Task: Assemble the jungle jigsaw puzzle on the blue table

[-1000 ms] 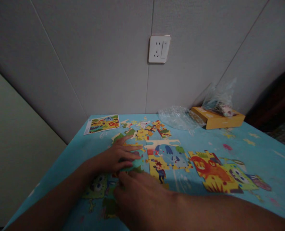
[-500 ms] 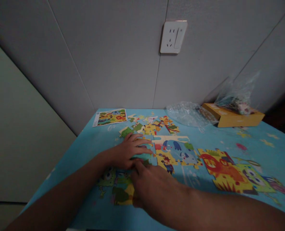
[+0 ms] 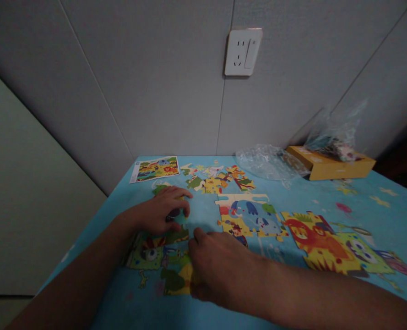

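My left hand (image 3: 165, 208) bends its fingers and thumb around some joined puzzle pieces (image 3: 177, 236) on the left of the table; its palm hides part of them. My right hand (image 3: 220, 268) is closed, its fingertips down at the right edge of a green and yellow puzzle piece (image 3: 177, 277). What lies under those fingers is mostly hidden. Just right of the hands lies a joined puzzle section with blue elephants (image 3: 247, 213). Farther right is a joined lion section (image 3: 318, 243). Several loose puzzle pieces (image 3: 212, 183) are scattered behind the hands.
A picture card (image 3: 157, 168) of the puzzle lies at the back left. Clear plastic wrap (image 3: 267, 160) and a yellow box (image 3: 340, 169) with a plastic bag (image 3: 337, 137) on it stand at the back right. Behind is a grey wall with a white socket (image 3: 243, 52).
My left hand has slid left and curled its fingers, taking pieces away from the elephant section; a strip of blue tablecloth now shows between. My right hand has hardly moved.
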`<action>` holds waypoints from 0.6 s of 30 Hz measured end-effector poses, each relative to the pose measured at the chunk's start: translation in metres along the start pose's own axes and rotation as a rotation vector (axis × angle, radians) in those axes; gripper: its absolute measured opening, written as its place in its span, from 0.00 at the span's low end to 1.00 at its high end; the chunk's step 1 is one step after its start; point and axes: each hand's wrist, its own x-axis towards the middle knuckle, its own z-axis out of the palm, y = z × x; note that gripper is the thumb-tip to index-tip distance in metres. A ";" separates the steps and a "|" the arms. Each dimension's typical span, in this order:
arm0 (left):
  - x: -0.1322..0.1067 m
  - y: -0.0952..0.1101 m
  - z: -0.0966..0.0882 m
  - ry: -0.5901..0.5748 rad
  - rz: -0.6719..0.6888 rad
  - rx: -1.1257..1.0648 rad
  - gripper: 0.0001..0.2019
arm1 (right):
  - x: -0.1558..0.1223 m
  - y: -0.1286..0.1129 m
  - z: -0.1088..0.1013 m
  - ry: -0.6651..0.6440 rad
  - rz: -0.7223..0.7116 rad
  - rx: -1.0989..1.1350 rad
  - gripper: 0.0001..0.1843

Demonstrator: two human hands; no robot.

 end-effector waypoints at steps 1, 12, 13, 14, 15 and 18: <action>-0.001 -0.001 -0.001 -0.001 -0.006 -0.002 0.12 | 0.000 0.001 -0.003 -0.020 0.010 0.007 0.22; -0.011 -0.009 -0.011 -0.052 -0.111 -0.047 0.18 | 0.005 0.015 -0.010 -0.012 0.067 0.073 0.32; -0.012 -0.010 -0.011 -0.055 -0.113 -0.057 0.19 | 0.005 0.016 -0.008 -0.005 0.068 0.079 0.34; -0.012 -0.010 -0.011 -0.054 -0.115 -0.069 0.19 | 0.006 0.016 -0.006 0.000 0.067 0.083 0.34; -0.012 -0.011 -0.010 -0.051 -0.118 -0.081 0.19 | 0.007 0.017 -0.005 0.005 0.063 0.087 0.33; -0.012 -0.010 -0.010 -0.040 -0.125 -0.100 0.21 | 0.008 0.019 -0.002 0.010 0.059 0.105 0.30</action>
